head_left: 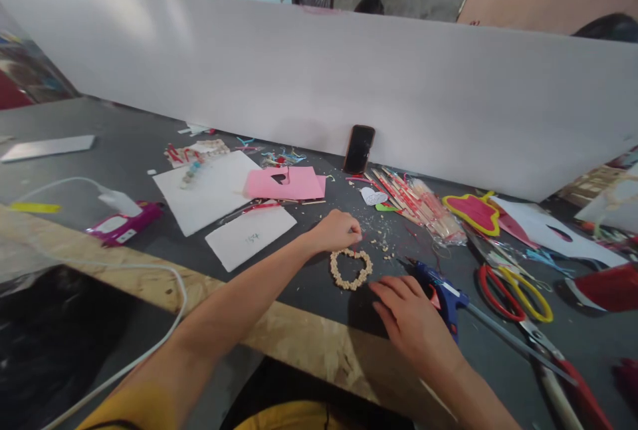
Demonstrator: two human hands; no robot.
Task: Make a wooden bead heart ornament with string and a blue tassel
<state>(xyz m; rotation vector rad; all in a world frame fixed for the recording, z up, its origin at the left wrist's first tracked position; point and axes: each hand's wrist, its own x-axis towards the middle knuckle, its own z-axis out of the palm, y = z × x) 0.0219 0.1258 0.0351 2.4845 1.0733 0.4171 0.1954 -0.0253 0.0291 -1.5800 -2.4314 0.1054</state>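
"So, where's the beaded heart [334,270]?"
"On the table [312,297]; the left hand [337,230] pinches its red string [355,251], fingertips together."
"And the right hand [416,314]?"
"Just beside the heart, fingers slightly apart, near the glue gun [444,292]."

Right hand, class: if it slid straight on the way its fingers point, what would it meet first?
Most likely the heart-shaped ring, just beyond the fingertips of the right hand, though depth is hard to judge here.
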